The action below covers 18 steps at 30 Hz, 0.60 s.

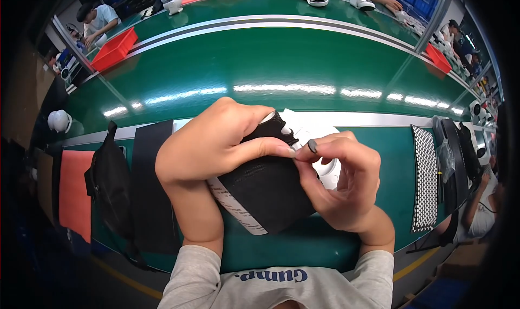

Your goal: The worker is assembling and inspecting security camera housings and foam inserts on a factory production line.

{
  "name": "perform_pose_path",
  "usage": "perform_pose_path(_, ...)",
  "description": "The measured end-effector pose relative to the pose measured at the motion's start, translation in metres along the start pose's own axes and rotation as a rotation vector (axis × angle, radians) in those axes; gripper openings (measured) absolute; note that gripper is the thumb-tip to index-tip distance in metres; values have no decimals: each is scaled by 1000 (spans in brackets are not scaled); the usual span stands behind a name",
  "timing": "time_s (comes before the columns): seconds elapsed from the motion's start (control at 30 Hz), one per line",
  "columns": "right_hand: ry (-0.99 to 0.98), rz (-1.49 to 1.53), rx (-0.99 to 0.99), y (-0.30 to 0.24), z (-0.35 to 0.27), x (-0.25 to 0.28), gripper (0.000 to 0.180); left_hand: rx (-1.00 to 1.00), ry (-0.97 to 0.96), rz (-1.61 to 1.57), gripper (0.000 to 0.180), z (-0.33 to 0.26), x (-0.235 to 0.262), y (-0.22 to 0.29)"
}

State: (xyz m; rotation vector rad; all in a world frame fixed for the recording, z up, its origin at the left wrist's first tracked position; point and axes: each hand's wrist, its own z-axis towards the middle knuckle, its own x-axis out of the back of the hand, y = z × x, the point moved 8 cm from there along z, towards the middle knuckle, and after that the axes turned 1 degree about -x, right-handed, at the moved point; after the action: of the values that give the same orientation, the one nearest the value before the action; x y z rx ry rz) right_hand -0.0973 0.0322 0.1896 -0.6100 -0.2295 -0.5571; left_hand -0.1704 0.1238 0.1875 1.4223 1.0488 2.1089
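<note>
Left hand (216, 135) bends over the upper part of a black mesh cloth (265, 192), gripping it with the thumb flat on top. Right hand (349, 173) comes in from the cloth's 2 to 3 o'clock, thumb and forefinger in a narrow pinch that meets the left thumb tip; a small dark piece (312, 146) shows at those fingertips, its nature unclear.

Taking the cloth as the dial's centre, it sits just in front of the person, above the green desk (392, 192). A white printed strip (238, 208) runs along its 8 o'clock side. At 1 o'clock, partly hidden by the right hand, lies a white rounded object (330, 173). Toward 9 o'clock come a dark flat sheet (153, 187), a black pouch (112, 192) and an orange cloth (76, 192). Near 3 o'clock is a black-and-white perforated strip (425, 179). Red trays stand at 10 to 11 (115, 50) and 2 o'clock.
</note>
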Motion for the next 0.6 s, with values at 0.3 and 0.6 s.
perform_pose_path(0.3, 0, 319, -408, 36, 8, 26, 36, -79, -300, -102, 19, -10, -2, -7)
perform_pose_path(0.6, -351, 240, -575, 75, 6, 1, 28, -441, -333, -449, 17, 4, -1, -29)
